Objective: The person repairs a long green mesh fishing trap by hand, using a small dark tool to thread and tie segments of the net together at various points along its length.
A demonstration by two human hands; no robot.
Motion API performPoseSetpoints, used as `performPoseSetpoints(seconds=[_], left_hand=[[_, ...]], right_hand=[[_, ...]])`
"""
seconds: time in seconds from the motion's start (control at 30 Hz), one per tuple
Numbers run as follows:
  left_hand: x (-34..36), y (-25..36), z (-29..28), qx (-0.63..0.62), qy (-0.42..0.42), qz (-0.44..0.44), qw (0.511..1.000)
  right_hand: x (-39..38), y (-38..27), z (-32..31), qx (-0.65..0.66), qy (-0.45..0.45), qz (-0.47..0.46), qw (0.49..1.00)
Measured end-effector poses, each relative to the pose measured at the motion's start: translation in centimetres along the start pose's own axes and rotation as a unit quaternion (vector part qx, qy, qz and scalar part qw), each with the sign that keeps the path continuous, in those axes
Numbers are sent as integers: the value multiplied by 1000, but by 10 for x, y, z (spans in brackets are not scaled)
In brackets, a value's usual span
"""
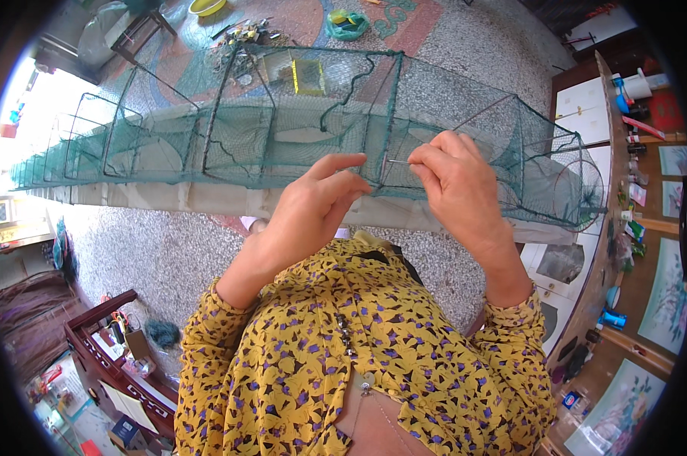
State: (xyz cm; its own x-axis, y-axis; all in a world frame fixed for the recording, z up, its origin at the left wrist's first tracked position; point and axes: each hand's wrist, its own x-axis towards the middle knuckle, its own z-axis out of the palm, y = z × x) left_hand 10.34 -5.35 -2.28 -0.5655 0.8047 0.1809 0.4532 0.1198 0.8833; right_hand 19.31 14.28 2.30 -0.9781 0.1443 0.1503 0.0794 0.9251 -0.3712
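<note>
A long green mesh net trap [298, 144] on dark square frames stretches across in front of me, from the far left to the right. My right hand [459, 186] pinches a thin metal needle [399, 161] between thumb and fingertips. The needle points left at a dark upright frame bar [390, 121] of the trap. Just left of that bar, by the trap's near edge, is my left hand [313, 207]. Its index finger and thumb are apart, and I see nothing held between them; any fine thread there is too small to make out.
Beneath the trap runs a pale, cloth-covered long surface [229, 199]. On the floor beyond lie a heap of small scraps [252, 36], a green plastic bag [347, 24] and a yellow basin [206, 7]. Cabinets [582, 106] stand at the right, a dark red wooden stand [104, 342] at lower left.
</note>
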Motion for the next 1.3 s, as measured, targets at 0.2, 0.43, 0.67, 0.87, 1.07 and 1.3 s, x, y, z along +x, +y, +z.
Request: performPoseSetpoints(seconds=[0.2,0.43,0.67,0.87,1.07,1.3], left_hand=[[0,-13,10,-80,17,-35,996],[-3,-16,19,-272,42,-170,946],[-7,-15,20,-284,74,-173,940],[-8,-19,13,-276,44,-208,938],[2,11,18,-82,94,-92,988],[21,8,18,-91,55,-96,990]], right_hand=[[3,4,18,76,18,1,997],[11,-15,51,224,91,31,970],[27,-34,46,-70,14,-50,996],[57,-58,62,166,139,-135,967],[56,-55,-7,452,186,-108,866],[13,-35,-102,634,164,-188,732]])
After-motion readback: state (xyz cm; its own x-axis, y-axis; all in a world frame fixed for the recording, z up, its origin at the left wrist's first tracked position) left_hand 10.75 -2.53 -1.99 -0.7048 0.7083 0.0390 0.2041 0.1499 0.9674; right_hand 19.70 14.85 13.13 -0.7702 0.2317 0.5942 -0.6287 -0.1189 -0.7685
